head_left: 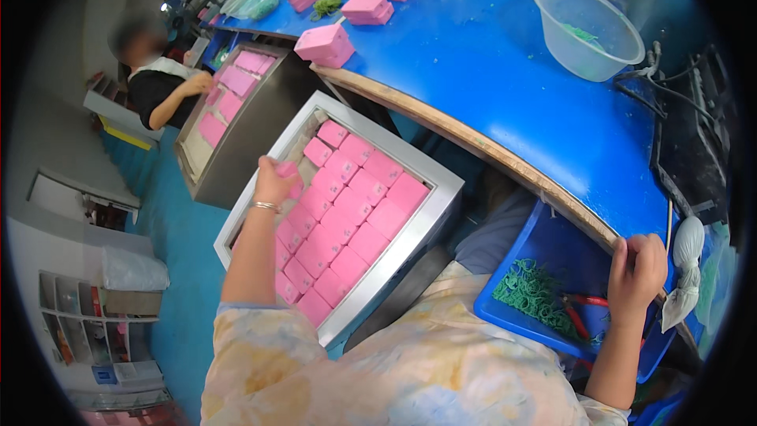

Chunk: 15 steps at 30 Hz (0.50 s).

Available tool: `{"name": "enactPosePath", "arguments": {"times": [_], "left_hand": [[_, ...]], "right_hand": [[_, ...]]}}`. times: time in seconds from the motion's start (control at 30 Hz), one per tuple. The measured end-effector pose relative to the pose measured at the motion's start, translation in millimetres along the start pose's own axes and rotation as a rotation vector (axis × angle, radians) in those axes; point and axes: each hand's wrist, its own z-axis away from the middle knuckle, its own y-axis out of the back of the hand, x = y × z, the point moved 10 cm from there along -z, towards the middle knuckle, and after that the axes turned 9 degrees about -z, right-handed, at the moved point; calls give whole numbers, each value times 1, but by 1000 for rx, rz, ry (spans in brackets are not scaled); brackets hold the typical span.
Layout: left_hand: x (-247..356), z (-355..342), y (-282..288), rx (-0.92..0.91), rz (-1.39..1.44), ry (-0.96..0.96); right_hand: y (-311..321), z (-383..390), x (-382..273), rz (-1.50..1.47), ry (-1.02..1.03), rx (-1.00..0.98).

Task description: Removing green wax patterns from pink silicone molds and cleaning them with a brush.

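Seemingly mid-handling, left hand (274,184) grips a block (292,177) at the box (444,184); next needs steadiness. Right hand (642,268) curls, contents unclear.

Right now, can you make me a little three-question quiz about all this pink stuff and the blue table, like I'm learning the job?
1. Which of the wearer's hands is holding a pink block at the silver-rimmed box?
2. True or false: the red-handled tool lies in the blue bin.
3. Pick one. The strands in the translucent bowl on the blue table are: A) red, B) green, C) white.

Key:
1. The left hand.
2. True.
3. B.
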Motion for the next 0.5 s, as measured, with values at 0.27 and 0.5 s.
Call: {"name": "enactPosePath", "arguments": {"times": [0.27,0.5], "left_hand": [[289,187,93,139,575,-920],[384,329,76,-381,917,-1367]], "right_hand": [[-57,35,-46,-1739,-721,-141],[-48,66,-47,-1689,-800,-43]]}}
